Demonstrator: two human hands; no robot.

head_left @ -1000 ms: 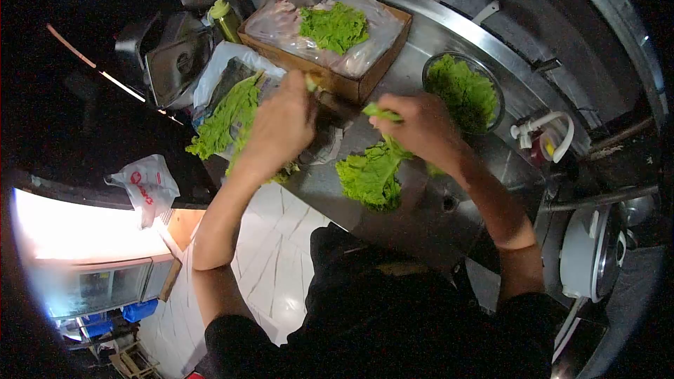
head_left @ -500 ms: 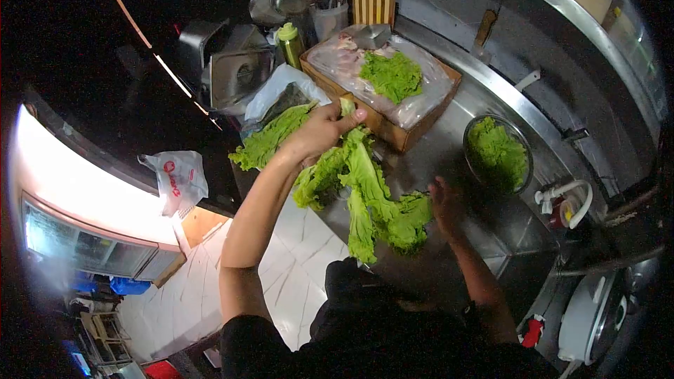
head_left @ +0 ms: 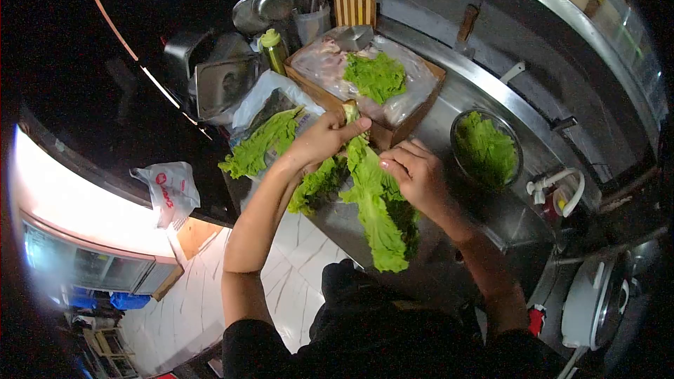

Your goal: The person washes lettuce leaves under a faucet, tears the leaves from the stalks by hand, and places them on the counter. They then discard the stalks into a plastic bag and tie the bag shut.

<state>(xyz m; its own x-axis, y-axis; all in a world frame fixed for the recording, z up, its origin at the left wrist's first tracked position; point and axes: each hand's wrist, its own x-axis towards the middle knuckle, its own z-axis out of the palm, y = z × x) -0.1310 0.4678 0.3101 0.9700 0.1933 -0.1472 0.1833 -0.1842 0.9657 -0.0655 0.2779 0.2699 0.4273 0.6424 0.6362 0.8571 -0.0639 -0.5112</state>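
Note:
My left hand [head_left: 326,139] is wrapped round the stem end of a head of leafy lettuce [head_left: 373,203], whose leaves hang down over the metal counter. Close to its right side, my right hand [head_left: 415,172] has its fingers curled and pressed together beside the leaves; what they hold, if anything, is hidden. More lettuce [head_left: 267,142] lies on a plastic bag to the left. Behind my hands, a loose lettuce piece [head_left: 375,77] rests on plastic-wrapped meat in a cardboard box [head_left: 411,118]. A round bowl [head_left: 520,161] with lettuce leaves stands to the right.
A green-capped bottle [head_left: 273,50] stands left of the box, near metal pans [head_left: 226,88]. A striped board [head_left: 354,8] leans behind it. At the right are a white faucet [head_left: 577,193] and a white cooker [head_left: 584,309]. A white plastic bag [head_left: 167,189] hangs at the left.
My right hand has moved up and left, from apart to beside the held lettuce, and its fingers have curled. The hanging leaves have shifted and bunched closer together. The camera view has shifted slightly.

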